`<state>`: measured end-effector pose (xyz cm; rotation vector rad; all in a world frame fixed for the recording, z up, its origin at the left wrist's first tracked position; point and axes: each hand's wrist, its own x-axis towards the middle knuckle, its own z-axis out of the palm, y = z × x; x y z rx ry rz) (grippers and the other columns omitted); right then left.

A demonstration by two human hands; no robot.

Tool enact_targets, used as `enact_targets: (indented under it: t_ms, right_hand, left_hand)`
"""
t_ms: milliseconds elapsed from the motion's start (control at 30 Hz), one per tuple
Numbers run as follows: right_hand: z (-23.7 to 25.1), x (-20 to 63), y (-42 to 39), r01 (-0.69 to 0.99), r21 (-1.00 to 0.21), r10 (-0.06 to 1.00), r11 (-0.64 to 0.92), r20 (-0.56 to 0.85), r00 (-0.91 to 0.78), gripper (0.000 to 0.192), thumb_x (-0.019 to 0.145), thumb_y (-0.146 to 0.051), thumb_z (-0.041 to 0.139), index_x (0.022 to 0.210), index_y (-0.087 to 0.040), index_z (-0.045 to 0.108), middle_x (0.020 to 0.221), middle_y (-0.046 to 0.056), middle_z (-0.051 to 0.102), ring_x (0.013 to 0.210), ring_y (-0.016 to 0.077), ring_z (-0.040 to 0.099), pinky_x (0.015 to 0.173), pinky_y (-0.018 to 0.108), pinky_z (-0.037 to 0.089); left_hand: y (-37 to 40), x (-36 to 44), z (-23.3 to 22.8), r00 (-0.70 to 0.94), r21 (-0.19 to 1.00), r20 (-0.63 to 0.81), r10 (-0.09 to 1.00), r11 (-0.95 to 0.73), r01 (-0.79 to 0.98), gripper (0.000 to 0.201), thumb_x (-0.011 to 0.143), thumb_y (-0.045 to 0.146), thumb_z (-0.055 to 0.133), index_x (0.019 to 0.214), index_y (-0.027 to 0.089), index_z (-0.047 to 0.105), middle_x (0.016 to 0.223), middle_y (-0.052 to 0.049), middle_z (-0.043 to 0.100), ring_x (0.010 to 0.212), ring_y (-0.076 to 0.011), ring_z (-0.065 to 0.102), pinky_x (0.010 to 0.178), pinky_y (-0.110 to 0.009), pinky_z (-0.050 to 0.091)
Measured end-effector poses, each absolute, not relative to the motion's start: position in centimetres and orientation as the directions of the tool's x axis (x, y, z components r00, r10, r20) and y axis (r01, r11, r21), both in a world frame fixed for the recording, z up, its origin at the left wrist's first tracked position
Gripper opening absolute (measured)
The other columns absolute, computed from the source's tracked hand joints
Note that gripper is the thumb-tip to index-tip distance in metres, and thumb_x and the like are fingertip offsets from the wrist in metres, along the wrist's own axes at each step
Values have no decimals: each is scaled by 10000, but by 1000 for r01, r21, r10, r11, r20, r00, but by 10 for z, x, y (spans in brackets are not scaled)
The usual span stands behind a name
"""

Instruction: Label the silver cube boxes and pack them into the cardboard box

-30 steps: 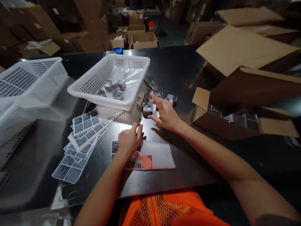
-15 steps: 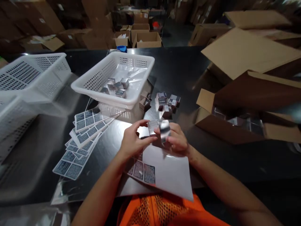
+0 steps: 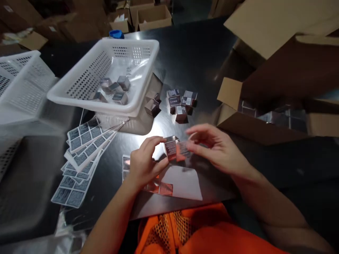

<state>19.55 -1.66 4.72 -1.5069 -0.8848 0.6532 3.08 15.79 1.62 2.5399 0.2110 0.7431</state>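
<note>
Surface: a dark, glossy worktable (image 3: 201, 60) is carrying everything, with cardboard cartons crowding the room behind.
Nearest item: a part-used label sheet (image 3: 173, 181) is lying at the table edge, directly under the hands, probably for reach.
Left hand (image 3: 141, 165): fingers are closing on a small silver box (image 3: 171, 147), holding it above the sheet.
Right hand (image 3: 215, 150): fingertips are pinching a label against the box's side; remaining fingers are spreading loosely.
Left side: spare label sheets (image 3: 82, 155) are fanning out.
Middle: loose boxes (image 3: 180, 102) are sitting well apart from the hands.
Far: a white basket (image 3: 79, 93) is holding several more boxes.
</note>
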Motion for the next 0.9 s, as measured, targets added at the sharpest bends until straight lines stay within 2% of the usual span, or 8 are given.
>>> enact_targets:
  t_ms: [67,133,267,400,667,900]
  right_hand:
    - [46,191,-15,41,-997,856,-66,-36,515,569,857,-347,803,1345,-295,515,773,-41,695,863,202,734,870,382,608]
    - [45,189,-13,-30,-997,851,-75,-79,519,696,832,-356,822,1387,-292,407,769,-53,691,893,207,739,887,394,616]
    - [40,187,-10,-49,-995,832,-86,-99,546,679,816,-363,829,1319,-292,379,811,-48,697,937,206,735,844,363,630]
    - [37,186,-9,-48,-996,829,-81,-95,551,700,818,-363,825,1327,-294,350,811,-53,692,899,201,736,829,368,632]
    - [38,186,-8,-19,-992,814,-124,-112,570,707,796,-380,837,1313,-289,363,802,-38,704,946,211,725,822,356,631]
    - [39,185,-8,-38,-993,812,-113,-114,573,693,796,-391,835,1299,-282,370,777,-48,686,908,212,730,774,352,637]
  left_hand:
    - [157,31,16,853,480,453,257,-877,9,387,897,402,721,1199,199,592,1134,-75,742,909,-174,707,634,-229,517]
    - [157,31,16,862,478,439,254,-878,15,401,884,394,738,1203,199,594,1135,-72,744,897,-169,709,650,-228,526]
    - [156,30,16,871,470,425,244,-882,18,406,879,380,738,1220,213,594,1151,-66,746,901,-168,719,673,-230,539]
    - [156,30,16,871,447,435,228,-894,11,375,899,395,704,1213,219,597,1142,-64,754,959,-183,724,714,-241,553]
    - [155,30,15,867,437,449,215,-900,-3,369,908,377,698,1223,216,592,1161,-64,749,1046,-188,719,807,-249,570]
    - [155,29,17,869,426,450,203,-905,-9,382,924,405,683,1238,209,590,1181,-79,745,948,-169,732,671,-212,550]
